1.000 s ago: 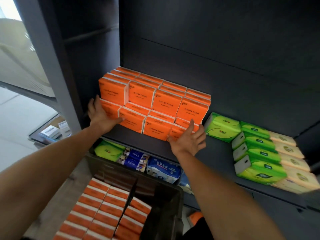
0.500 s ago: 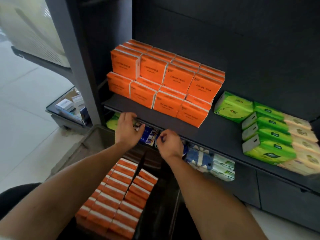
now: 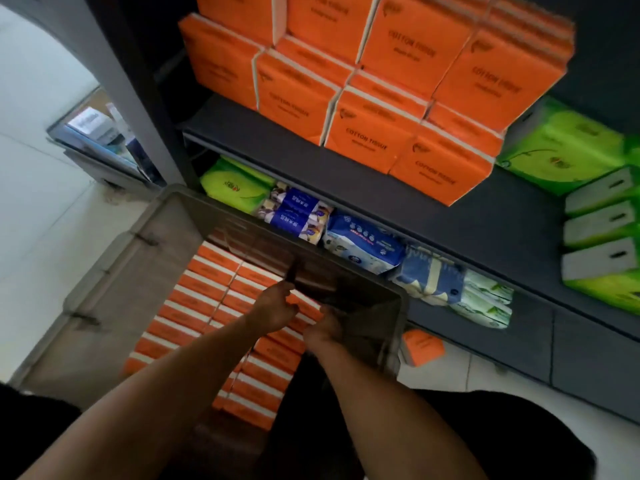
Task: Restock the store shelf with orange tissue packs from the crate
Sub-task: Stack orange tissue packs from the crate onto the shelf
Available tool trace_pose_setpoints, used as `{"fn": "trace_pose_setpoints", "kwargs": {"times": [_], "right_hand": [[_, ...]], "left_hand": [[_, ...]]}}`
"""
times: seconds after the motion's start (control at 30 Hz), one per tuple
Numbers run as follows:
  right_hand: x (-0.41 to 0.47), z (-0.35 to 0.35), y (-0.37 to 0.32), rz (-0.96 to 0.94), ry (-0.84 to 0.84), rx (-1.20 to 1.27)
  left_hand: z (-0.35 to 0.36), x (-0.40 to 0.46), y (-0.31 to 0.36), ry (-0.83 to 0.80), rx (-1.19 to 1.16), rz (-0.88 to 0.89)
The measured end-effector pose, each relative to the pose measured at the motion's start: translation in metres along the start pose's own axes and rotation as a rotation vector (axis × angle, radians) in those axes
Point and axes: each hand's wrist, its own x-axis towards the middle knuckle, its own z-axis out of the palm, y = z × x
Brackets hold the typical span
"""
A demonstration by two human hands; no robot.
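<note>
Down at lower centre of the frame, rows of orange tissue packs (image 3: 204, 299) fill the crate (image 3: 391, 327). Both hands reach in: the left hand (image 3: 275, 306) and right hand (image 3: 325, 329) curl onto packs, though the actual grip cannot be made out. Stocked orange packs (image 3: 374, 109) line the shelf (image 3: 433, 209) at upper centre.

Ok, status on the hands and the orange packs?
Left hand and right hand down in the crate, on the orange tissue packs. Grip unclear. Shelf stack standing. Nothing in the way.
</note>
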Motion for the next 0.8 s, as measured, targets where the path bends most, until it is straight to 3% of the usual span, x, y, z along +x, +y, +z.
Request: {"fn": "trace_pose_setpoints", "kwargs": {"times": [0.13,0.4,0.5,0.6,0.8], "right_hand": [[0.029,0.012,0.014,0.12,0.053,0.224],[0.055,0.015,0.026,0.183,0.012,0.245],[0.043,0.007,0.024,0.139,0.079,0.236],[0.022,-0.006,0.016,0.043,0.15,0.061],[-0.021,-0.03,-0.017,-0.144,0.28,-0.102]], "left_hand": [[0.016,0.017,-0.014,-0.043,-0.118,0.033],[0.022,0.029,-0.02,-0.131,-0.1,-0.028],[0.018,0.026,-0.015,-0.008,-0.114,-0.099],[0.007,0.017,-0.004,0.142,-0.215,-0.153],[-0.034,-0.017,0.028,0.218,-0.361,-0.078]]}}
